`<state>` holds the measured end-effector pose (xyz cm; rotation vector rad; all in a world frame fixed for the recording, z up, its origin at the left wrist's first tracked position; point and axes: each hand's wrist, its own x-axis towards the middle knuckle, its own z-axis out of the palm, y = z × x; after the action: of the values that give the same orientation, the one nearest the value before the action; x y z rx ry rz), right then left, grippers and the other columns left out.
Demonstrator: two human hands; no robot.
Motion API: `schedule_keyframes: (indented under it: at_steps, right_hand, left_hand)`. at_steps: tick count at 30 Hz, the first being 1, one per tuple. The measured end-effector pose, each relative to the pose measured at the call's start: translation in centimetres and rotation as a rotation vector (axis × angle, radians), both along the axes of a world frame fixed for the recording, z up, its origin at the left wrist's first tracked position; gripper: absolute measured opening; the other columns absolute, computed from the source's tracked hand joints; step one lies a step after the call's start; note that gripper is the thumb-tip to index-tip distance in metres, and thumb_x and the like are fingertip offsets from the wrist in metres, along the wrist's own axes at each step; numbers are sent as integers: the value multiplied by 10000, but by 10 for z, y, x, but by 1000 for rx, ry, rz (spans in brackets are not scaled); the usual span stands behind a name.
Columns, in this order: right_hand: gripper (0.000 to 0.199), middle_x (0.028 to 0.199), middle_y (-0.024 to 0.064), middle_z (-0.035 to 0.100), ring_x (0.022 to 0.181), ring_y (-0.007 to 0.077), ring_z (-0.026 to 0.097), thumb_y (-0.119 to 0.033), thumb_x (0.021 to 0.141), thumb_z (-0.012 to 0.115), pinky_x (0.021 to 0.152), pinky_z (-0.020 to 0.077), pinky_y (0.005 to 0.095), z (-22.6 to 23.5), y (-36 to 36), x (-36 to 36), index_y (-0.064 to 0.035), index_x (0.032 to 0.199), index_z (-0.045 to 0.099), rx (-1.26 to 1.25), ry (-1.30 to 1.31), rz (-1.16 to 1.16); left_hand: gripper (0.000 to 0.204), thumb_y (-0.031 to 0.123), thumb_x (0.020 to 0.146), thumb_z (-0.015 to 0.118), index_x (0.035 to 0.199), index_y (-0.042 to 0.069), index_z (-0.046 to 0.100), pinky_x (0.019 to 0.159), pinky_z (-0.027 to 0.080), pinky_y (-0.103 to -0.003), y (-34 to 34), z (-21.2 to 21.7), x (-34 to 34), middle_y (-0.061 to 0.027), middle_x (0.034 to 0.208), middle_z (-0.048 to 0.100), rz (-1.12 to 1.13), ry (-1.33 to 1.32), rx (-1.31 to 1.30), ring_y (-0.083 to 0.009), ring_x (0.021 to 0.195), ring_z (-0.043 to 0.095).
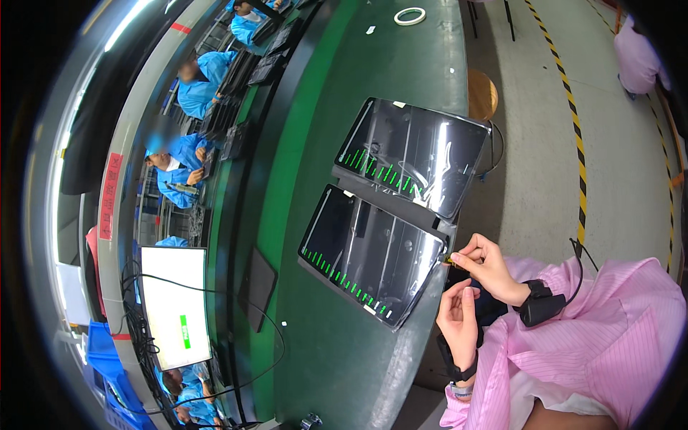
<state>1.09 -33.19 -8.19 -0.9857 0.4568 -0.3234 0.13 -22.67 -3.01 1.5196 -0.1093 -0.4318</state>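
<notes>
Two dark tablets with glossy film and rows of green bars on their screens lie on the green table. The nearer tablet (373, 251) is beside my hands; the other tablet (416, 154) lies farther up. My right hand (491, 272) pinches a small yellow-and-black piece (450, 259) at the nearer tablet's right corner. Just below it, my left hand (459, 315) is loosely curled, thumb close to the fingers, apart from the tablet. Whatever may lie between those fingers is hidden. A dark strip (390, 195) runs between the tablets.
A lit monitor (175, 287) with trailing black cables stands at left. A dark flat panel (258, 290) lies near it. A white tape roll (410, 16) sits at the table's far end. A stool (482, 94) is beside the table; people in blue work across the line.
</notes>
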Motion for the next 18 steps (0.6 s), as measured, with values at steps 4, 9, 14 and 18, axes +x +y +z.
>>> schedule_keyframes:
  at_steps: [4, 9, 14, 18]
  right_hand:
    - [175, 763, 71, 662, 661, 24, 573, -104, 883, 632, 538, 405, 171, 3, 2, 0, -29, 853, 476, -42, 28, -40]
    - [184, 725, 58, 651, 591, 8, 528, -103, 881, 635, 476, 378, 169, 4, 4, 3, -28, 851, 470, -34, 22, -87]
    - [193, 680, 46, 639, 585, 11, 532, -103, 882, 635, 477, 386, 164, 1, 6, 3, -26, 846, 461, -2, -26, -99]
    - [199, 688, 57, 648, 603, 24, 559, -96, 879, 634, 498, 412, 167, -2, -3, 2, -25, 829, 456, 30, -8, -35]
  left_hand:
    - [193, 94, 938, 530, 1057, -51, 574, 772, 475, -251, -5, -6, 0, -85, 877, 624, 11, 7, -15, -112, 809, 591]
    - [200, 126, 943, 533, 1027, -50, 575, 681, 465, -228, -11, -17, 8, -77, 832, 631, 70, -28, 31, -102, 759, 592]
    - [210, 141, 945, 533, 1018, -55, 550, 614, 465, -224, -20, -33, 18, -93, 829, 632, 188, 8, 4, -112, 710, 599]
    - [244, 143, 942, 540, 1083, -52, 505, 586, 471, -225, -25, -38, 21, -107, 831, 639, 232, -13, -46, -123, 687, 606]
